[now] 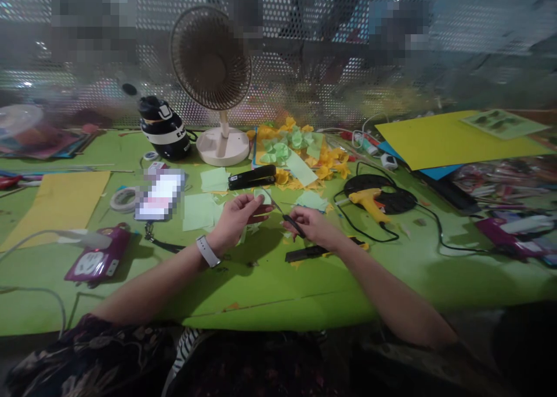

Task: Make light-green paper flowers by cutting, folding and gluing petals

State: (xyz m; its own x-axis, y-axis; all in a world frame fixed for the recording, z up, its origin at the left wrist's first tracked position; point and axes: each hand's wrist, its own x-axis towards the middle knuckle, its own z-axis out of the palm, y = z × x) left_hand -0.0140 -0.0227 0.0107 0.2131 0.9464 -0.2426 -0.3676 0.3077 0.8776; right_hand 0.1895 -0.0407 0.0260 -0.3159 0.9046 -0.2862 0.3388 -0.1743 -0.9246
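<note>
My left hand (239,216), with a white watch on the wrist, pinches a small pale green paper piece (262,195) above the green table (270,292). My right hand (310,224) is closed round the dark handles of a pair of scissors (284,214), whose blades point up and left to the paper piece. Small paper scraps lie on the table just under both hands. A black bar-shaped tool (307,252) lies just below my right hand.
A desk fan (212,78), a black stapler (252,177), a pile of yellow and green paper flowers (300,150), a yellow glue gun (369,202) on a black mat, tape roll (123,198), yellow sheets (448,137) and pale green squares (198,211) lie around. Cables run right.
</note>
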